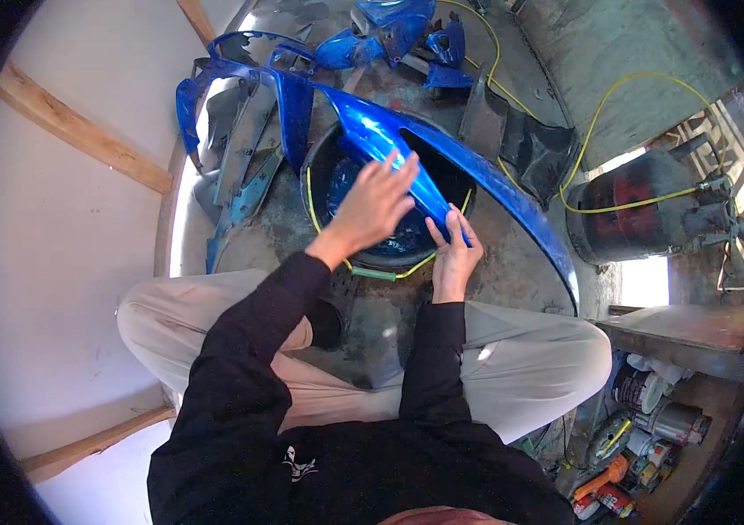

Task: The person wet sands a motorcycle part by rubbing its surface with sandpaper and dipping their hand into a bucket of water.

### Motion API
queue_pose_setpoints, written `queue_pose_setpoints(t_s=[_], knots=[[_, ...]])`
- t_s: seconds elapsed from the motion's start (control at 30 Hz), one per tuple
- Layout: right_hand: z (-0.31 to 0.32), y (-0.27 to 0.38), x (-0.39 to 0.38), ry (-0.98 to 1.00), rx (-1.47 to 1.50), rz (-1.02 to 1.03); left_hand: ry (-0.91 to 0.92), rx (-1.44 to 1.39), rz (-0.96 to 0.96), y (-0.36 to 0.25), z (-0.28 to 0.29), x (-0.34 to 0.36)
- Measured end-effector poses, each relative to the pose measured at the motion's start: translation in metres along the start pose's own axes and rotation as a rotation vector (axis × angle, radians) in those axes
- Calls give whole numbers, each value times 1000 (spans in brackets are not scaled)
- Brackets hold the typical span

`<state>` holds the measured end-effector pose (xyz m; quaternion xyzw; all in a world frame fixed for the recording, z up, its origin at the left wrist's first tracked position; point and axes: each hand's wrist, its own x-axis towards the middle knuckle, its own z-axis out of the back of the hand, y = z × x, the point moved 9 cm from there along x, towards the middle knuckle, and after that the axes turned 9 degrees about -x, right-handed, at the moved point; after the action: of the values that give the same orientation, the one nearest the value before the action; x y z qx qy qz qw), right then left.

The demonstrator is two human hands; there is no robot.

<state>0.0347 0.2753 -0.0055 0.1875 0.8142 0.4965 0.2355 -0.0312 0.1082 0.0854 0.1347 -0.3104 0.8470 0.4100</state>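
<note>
A long glossy blue curved plastic panel (424, 188) with a dark opening lies slanted over a black bucket (331, 249), which has a yellow handle with a green grip and dark, shiny contents. My left hand (372, 197) rests on or just over the panel's bright face, fingers apart and slightly bent. My right hand (455, 249) grips the narrow lower end of that bright section between thumb and fingers. The panel's thinner outer arm curves past my right hand toward the lower right.
Blue panels (389, 26) and dark plastic pieces (538, 144) lie beyond the bucket. At right are a tank (626, 210) with a yellow hose and a shelf (687, 328) above cans and tools (617, 472). A white wall (57, 219) with wooden battens bounds the left.
</note>
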Motion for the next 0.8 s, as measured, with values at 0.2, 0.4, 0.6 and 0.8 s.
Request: queue_pose_setpoints(t_s=[0.2,0.4,0.6,0.8], knots=[[2,-4,3,-16,4,-23,148,7,-189,-19,-8,-3],[3,-7,5,7,52,-115,-120,154,111,18,20,22],[12,-19,8,-41,220,-220,209,-62,-368,-63,-23,-3],[3,-5,4,74,-4,-151,-10,286,97,20,15,22]])
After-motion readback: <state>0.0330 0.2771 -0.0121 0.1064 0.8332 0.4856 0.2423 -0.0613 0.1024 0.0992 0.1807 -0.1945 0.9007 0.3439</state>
